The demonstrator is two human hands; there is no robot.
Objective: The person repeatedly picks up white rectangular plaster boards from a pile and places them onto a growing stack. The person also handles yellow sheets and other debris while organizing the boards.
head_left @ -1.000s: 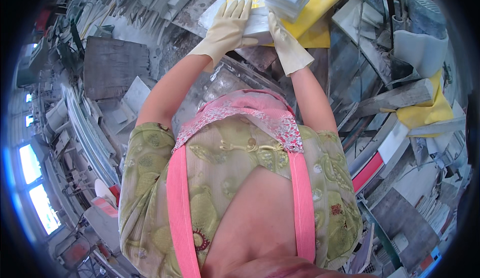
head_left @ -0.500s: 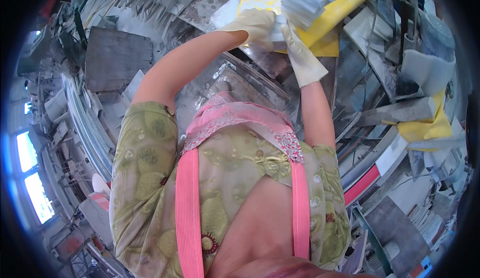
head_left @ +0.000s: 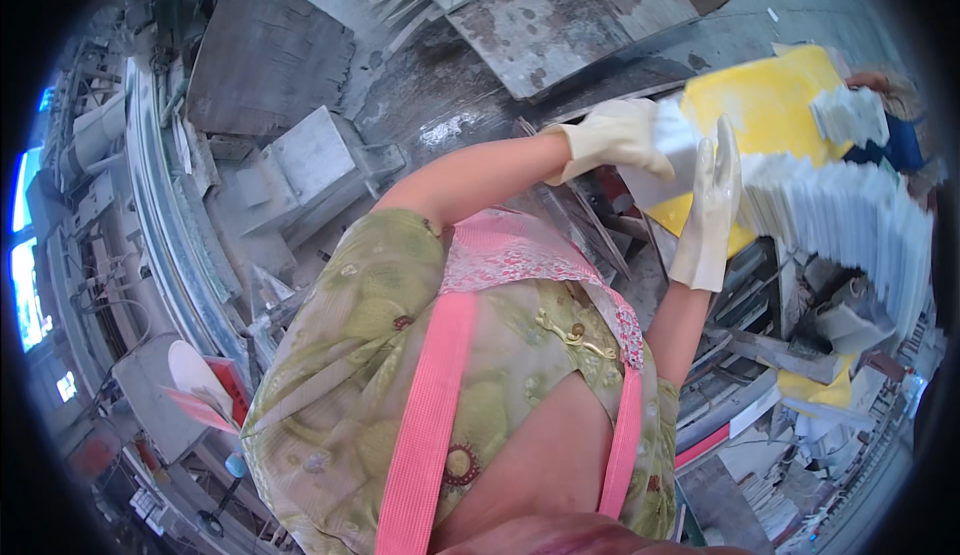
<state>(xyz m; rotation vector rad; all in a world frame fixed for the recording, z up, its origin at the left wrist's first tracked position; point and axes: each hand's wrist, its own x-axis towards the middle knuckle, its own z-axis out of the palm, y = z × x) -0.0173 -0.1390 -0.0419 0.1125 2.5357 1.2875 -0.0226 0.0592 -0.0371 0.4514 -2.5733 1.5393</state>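
Both my hands wear cream rubber gloves. My left hand (head_left: 618, 141) is curled at the near end of a small stack of thin whitish slabs (head_left: 674, 135), its fingers bent against them. My right hand (head_left: 714, 200) stands on the other side, fingers stretched out and pointing away, the palm side toward the slabs; whether it touches them is hard to tell. Behind lies a yellow sheet (head_left: 765, 100) with white dust on it. A long row of thin white slabs (head_left: 835, 200) stands on edge just right of my right hand.
At the far right is another person's arm (head_left: 868, 82) beside a smaller slab stack (head_left: 850, 117). A stained board (head_left: 560, 30) lies ahead, a dark panel (head_left: 265, 55) at the left. A grey metal box (head_left: 315, 160) stands left of my arm. Wet patches mark the floor.
My view has turned, so the yellow sheet and both hands now sit farther right. My right hand's fingers have straightened. The long slab row and another person's arm have come into view.
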